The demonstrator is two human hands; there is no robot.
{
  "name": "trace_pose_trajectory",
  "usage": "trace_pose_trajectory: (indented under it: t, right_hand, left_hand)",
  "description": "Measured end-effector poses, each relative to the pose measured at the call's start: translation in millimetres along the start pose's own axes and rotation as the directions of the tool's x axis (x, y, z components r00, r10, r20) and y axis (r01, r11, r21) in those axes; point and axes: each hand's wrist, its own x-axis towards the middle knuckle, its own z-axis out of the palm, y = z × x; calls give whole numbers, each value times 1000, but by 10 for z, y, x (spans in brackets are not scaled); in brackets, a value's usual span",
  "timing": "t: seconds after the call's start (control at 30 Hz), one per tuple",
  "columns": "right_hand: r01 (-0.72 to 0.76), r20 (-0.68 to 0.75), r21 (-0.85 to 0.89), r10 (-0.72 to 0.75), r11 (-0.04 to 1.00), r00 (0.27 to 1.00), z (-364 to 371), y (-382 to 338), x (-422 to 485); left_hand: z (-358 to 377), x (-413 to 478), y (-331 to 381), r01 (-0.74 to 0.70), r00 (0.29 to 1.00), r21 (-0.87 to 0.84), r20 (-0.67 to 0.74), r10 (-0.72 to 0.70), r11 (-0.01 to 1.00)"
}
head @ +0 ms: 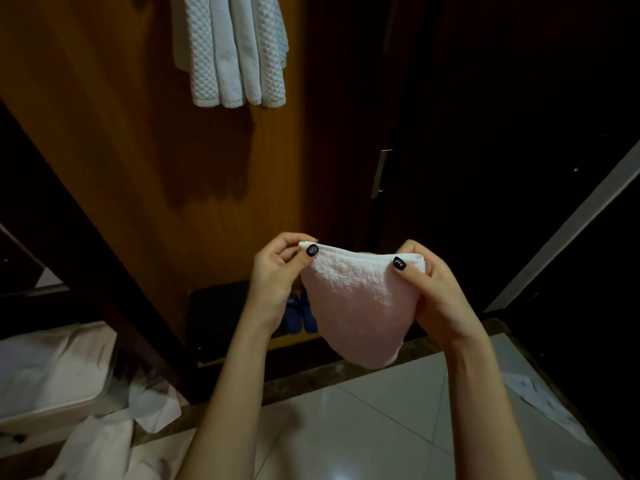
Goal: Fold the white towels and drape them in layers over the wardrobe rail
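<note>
1. Both forearms rise from the bottom edge, and the left hand (277, 268) pinches one top corner of a small folded towel (353, 306) between thumb and fingers.
2. Opposite it, the right hand (433, 289) pinches the other top corner in the same way. The towel's upper edge is stretched between the two hands, and the rest hangs down in a rounded flap, held in the air in front of the wardrobe (138, 168).
3. Behind the towel, low in the wardrobe, sit what look like blue slippers (301, 313), partly hidden.
4. Higher up, several white towels (235, 50) hang side by side against the wooden back, their upper ends running off the top edge.
5. Pale floor tiles (346, 427) lie below the arms, and crumpled white cloth (52, 368) lies at the lower left.
</note>
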Motion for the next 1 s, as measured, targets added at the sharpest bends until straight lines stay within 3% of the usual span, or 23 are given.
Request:
trace_pose_trajectory:
  t: [0.13,0.27,0.5,0.6,0.73,0.9,1.0]
  right_hand:
    - [-18,-32,51,20,999,999,29,26,-28]
    - [-34,116,159,16,987,993,19,43,-78]
    - [-2,80,105,-6,994,997,183,10,-90]
    - [-17,139,147,-3,989,990,271,-22,-88]
    - [-24,96,127,12,992,995,342,-4,-56]
    - [51,20,45,-52,998,998,407,32,-17]
    - [45,-6,80,-45,996,999,431,51,19]
  left_hand:
    - [34,-59,56,94,995,-206,-1,-96,974]
    - [60,-113,99,156,988,-304,29,-154,940]
    - [142,-155,213,151,975,-338,204,-84,929]
    - [197,-177,271,163,964,-288,249,-91,944]
    - [277,-202,301,179,956,-244,271,-110,953]
    - [222,-155,302,159,955,-304,290,-68,939]
    - [196,-84,223,173,954,-328,291,-75,929]
